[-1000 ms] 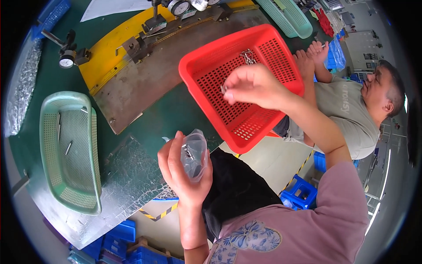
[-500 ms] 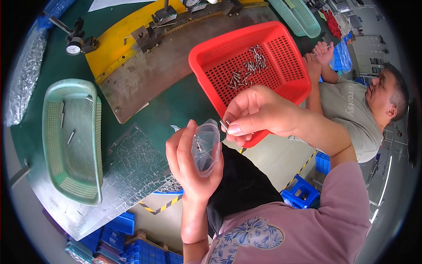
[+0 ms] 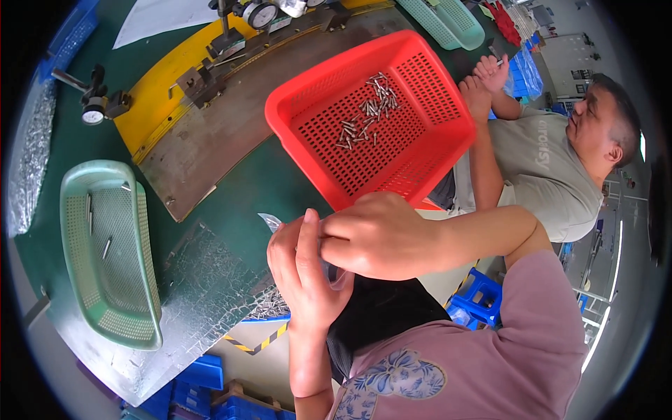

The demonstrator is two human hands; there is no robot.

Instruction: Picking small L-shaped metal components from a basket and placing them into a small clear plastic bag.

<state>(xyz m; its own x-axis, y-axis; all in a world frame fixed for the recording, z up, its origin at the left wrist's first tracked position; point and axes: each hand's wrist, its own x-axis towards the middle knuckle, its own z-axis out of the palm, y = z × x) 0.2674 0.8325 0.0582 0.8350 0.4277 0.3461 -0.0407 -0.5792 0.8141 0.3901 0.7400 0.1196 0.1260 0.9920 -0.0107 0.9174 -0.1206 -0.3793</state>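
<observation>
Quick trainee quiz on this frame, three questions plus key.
1. True or false: the red basket holds more metal pins than the green basket at left.
2. Fill in: the right hand is at the clear plastic bag held in the ____ hand.
3. The curved panel behind the brownish plate is: A blue, B yellow, C white.

Key: 1 true; 2 left hand; 3 B.

One red basket (image 3: pixel 399 145), two green baskets (image 3: pixel 115 283) (image 3: pixel 448 26)

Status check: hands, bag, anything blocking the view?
Left hand holding clear bag. Right hand over bag, hiding its opening. Metal pins loose in red basket.
</observation>
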